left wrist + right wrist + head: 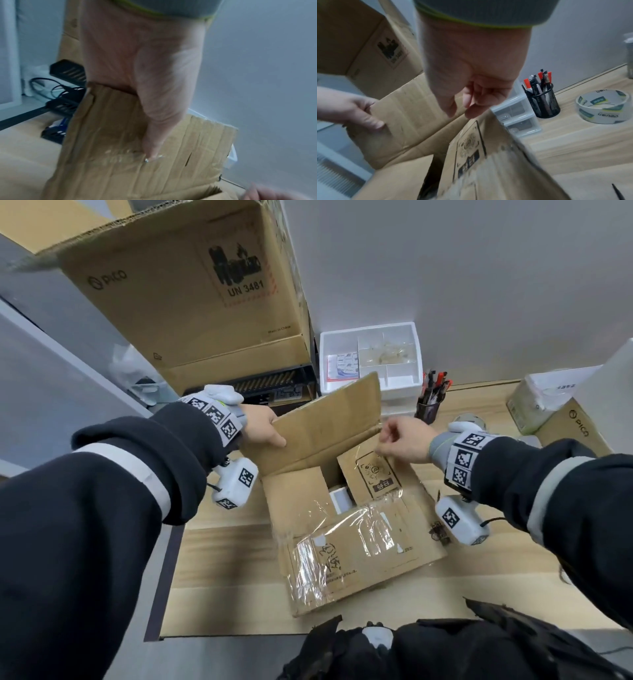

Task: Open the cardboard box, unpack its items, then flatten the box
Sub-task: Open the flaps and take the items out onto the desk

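Cardboard box (346, 529) sits on the wooden desk (219, 573), far flap (325, 426) raised, a white item (340, 498) visible inside. Left hand (262, 426) pinches that flap's left edge, thumb on its inner face; right hand (402, 440) hovers over the right flap (371, 474), fingers loosely curled, holding nothing. Pen cup (542, 100) and tape roll (604, 106) stand to the right, big PICO carton (191, 292) behind

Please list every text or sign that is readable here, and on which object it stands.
"PICO", "UN 3481": large carton.
"PICO": small carton.
Flame-and-battery sign: same large carton.
Tape roll lettering: not readable with certainty.
Print and handwriting on the cardboard box: too blurred.
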